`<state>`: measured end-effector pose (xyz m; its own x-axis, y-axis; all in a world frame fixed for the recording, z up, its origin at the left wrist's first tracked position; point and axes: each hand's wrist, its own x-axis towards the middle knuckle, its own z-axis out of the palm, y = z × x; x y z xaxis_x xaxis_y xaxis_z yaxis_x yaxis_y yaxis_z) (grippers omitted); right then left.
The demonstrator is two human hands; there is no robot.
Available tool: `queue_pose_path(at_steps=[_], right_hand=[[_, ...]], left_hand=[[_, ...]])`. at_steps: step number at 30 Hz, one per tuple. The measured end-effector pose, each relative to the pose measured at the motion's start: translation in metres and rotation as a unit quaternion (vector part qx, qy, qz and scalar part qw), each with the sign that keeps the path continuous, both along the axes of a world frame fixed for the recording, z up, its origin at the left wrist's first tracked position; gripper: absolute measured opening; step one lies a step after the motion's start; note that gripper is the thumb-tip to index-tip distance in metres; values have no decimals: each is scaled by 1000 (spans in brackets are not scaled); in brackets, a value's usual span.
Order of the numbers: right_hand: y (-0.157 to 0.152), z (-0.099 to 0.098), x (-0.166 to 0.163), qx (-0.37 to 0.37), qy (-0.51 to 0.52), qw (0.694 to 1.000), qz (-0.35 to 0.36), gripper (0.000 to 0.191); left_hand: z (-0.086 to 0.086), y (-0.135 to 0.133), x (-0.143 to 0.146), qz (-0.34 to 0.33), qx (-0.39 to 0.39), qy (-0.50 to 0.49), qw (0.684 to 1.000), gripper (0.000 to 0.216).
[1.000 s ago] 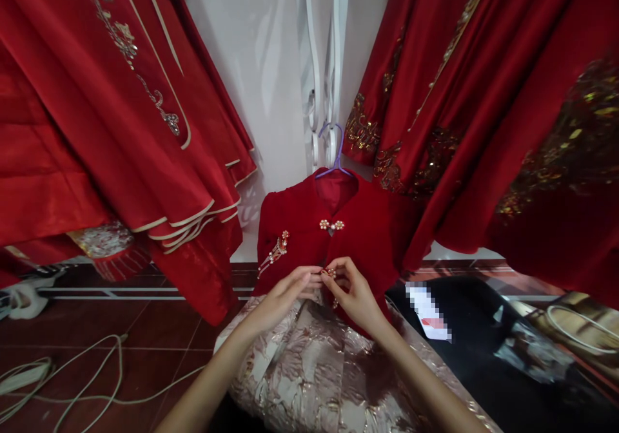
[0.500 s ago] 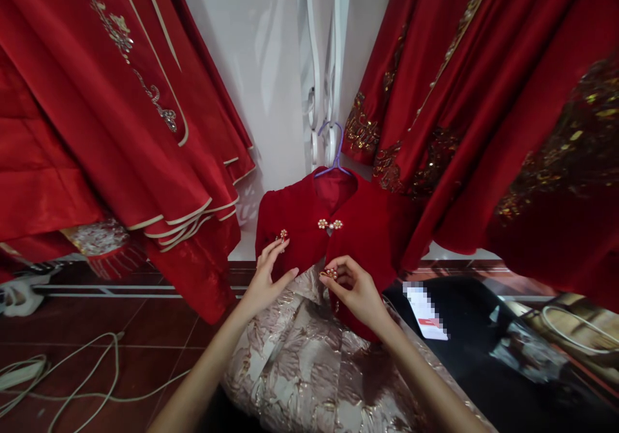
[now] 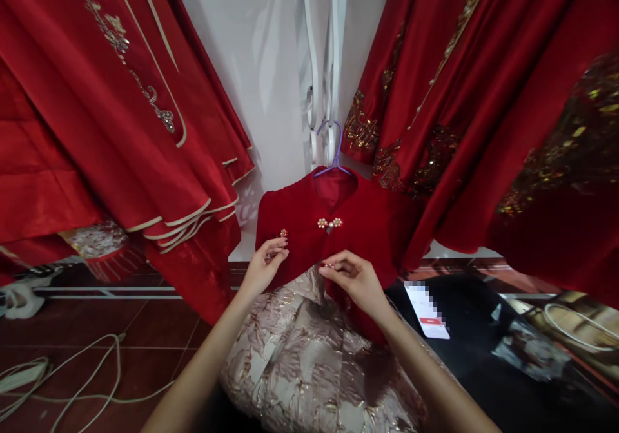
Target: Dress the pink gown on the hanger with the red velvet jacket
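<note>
Lit white rectangular phone (image 3: 426, 310), crumpled clear plastic packet (image 3: 532, 350) lying on flat black surface (image 3: 471, 317); looped off-white cable (image 3: 118, 363) sprawling across dark-red tiled floor (image 3: 162, 336); slim purple hanger (image 3: 338, 154) bearing dark-red high-collared jacket (image 3: 374, 204).

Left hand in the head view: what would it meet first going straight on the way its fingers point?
The left hand would most likely meet the front of the red jacket, to the right of the flower-shaped ornament. Depth is unclear, so contact can't be judged.
</note>
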<state>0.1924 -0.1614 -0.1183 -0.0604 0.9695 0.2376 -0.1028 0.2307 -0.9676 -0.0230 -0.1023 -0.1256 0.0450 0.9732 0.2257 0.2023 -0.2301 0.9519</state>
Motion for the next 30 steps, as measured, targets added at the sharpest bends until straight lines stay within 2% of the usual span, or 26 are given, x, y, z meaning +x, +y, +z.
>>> queue_pose_path(at_steps=[5,10,13,19,23,30], right_hand=[[8,19,-9,22,17,999,33,19],[22,31,-24,58,17,997,41,19],[44,22,-37,88,-26,995,25,21],[80,-8,-47,127,-164,978,-25,16],[81,-11,-44,143,-183,972,-18,17],[76,-9,-49,137,-152,978,-37,18]], left_hand=[[-4,12,1,92,18,-19,995,30],[-2,15,-2,20,-58,-94,994,37],[0,15,0,19,-73,-116,990,39],[3,16,4,12,-94,-112,989,40],[10,14,1,-7,-81,-119,990,40],[14,11,8,18,-59,-117,991,38]])
